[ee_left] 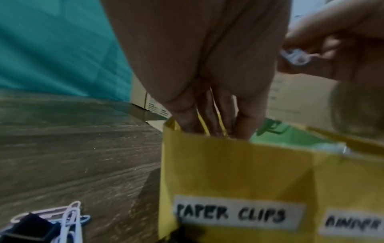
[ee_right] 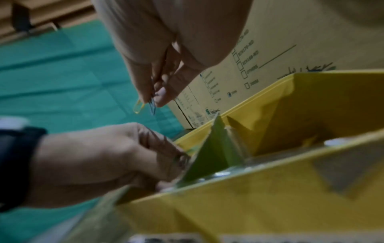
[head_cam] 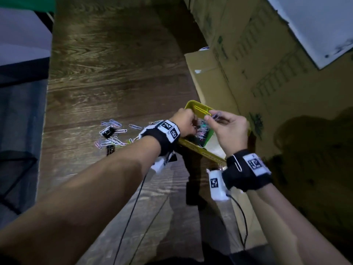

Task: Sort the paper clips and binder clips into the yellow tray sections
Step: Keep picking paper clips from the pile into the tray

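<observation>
Yellow tray (head_cam: pixel 193 145) (labelled section) holds coloured paper clips (head_cam: pixel 202 129).

Wood-grain table (head_cam: pixel 114 73), faintly glossy; matt paper yellow tray (ee_left: pixel 228 164); matt cardboard boxes (head_cam: pixel 277 92); coated-wire paper clips (head_cam: pixel 112 131).

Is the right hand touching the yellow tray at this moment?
Apart. In the right wrist view the right hand pinches paper clips in the air, with open background between the fingertips and the yellow tray.
</observation>
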Demonstrator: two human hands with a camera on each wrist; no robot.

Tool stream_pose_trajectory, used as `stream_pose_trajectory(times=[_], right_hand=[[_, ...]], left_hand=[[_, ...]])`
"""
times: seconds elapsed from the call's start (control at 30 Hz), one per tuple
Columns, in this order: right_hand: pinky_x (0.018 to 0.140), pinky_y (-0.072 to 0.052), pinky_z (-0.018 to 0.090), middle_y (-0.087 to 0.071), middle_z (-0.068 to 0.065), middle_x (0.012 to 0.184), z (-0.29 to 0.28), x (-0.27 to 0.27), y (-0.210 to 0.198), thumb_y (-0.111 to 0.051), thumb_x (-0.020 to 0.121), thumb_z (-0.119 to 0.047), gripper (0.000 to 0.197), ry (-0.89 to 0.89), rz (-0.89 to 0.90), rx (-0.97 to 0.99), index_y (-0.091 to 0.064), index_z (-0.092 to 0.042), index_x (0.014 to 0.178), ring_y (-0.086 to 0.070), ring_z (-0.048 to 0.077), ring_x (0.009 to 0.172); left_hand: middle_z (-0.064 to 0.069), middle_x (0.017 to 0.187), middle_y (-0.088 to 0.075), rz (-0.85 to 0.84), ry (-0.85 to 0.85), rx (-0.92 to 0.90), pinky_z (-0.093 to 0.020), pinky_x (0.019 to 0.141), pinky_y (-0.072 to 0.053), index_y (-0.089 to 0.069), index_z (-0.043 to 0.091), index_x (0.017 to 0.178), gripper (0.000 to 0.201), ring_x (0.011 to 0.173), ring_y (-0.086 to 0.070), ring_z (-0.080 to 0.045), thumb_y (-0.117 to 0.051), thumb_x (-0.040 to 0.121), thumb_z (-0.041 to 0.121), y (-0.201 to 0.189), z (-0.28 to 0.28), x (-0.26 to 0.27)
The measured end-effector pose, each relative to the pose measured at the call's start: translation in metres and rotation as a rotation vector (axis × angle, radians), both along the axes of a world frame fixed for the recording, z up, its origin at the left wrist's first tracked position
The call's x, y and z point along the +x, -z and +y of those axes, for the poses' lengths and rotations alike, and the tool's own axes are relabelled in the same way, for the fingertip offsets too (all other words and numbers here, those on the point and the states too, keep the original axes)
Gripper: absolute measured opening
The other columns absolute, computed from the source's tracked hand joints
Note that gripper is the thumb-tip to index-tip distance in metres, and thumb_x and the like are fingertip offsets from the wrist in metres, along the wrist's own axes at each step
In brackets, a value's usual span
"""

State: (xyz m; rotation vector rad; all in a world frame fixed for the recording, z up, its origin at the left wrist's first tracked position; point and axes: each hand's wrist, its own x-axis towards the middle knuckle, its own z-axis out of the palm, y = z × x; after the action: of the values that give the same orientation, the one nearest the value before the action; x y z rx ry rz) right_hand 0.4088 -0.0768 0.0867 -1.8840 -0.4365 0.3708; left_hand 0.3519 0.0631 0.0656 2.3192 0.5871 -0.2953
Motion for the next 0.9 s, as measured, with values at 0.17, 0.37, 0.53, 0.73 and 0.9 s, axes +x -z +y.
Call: stream_pose_trajectory(times=[0.17,0.37,0.53,0.73,0.9], right_hand=[[0.089,-0.052,0.031,-0.072,0.01,0.086,0.019,0.029,0.022,-0.073,0.081,-0.022,0.018,-0.237,-0.162,-0.482,-0.074,-0.013,0.097,-0.066,0.022,0.084],[0.092,-0.051,0.04,-0.064,0.018,0.111,0.046,0.029,0.023,-0.066,0.086,-0.021,0.028,-0.535,-0.279,-0.837,-0.066,-0.016,0.114,-0.062,0.034,0.098],[0.083,-0.053,0.04,-0.068,0.013,0.102,0.051,-0.001,0.014,-0.059,0.089,-0.026,0.028,-0.632,-0.341,-0.792,-0.065,-0.021,0.115,-0.064,0.03,0.089],[0.087,-0.048,0.031,-0.07,0.006,0.104,0.059,-0.118,0.022,-0.059,0.089,-0.018,0.02,-1.048,-0.356,-0.416,-0.071,-0.015,0.104,-0.063,0.022,0.095],[0.104,-0.028,0.046,-0.038,-0.001,0.147,0.07,-0.213,0.062,-0.05,0.09,-0.012,0.049,-1.388,-0.589,-0.548,-0.046,-0.025,0.137,-0.031,0.025,0.13]], left_hand=[[-0.011,0.097,-0.07,-0.009,0.164,0.054,-0.026,0.082,-0.044,-0.07,0.015,0.103,0.026,0.096,-0.06,-0.027,-0.059,0.081,0.01,0.003,0.001,-0.004],[-0.001,0.074,-0.072,-0.244,-0.197,-0.231,-0.024,0.061,-0.054,-0.072,0.022,0.09,0.017,0.062,-0.066,-0.014,-0.061,0.086,0.01,-0.005,0.028,-0.062],[0.018,0.06,-0.065,-0.225,-0.332,-0.178,-0.017,0.058,-0.051,-0.069,0.015,0.08,0.028,0.055,-0.058,0.005,-0.054,0.082,-0.008,0.004,0.074,-0.159],[0.011,0.078,-0.067,0.018,-0.217,0.055,-0.018,0.068,-0.042,-0.067,0.037,0.082,0.044,0.074,-0.063,-0.012,-0.058,0.075,-0.006,0.047,0.094,-0.291],[-0.009,0.129,-0.051,0.109,-0.099,0.171,-0.034,0.098,-0.042,-0.047,0.017,0.133,0.07,0.116,-0.05,-0.029,-0.038,0.064,0.01,0.086,0.068,-0.34]])
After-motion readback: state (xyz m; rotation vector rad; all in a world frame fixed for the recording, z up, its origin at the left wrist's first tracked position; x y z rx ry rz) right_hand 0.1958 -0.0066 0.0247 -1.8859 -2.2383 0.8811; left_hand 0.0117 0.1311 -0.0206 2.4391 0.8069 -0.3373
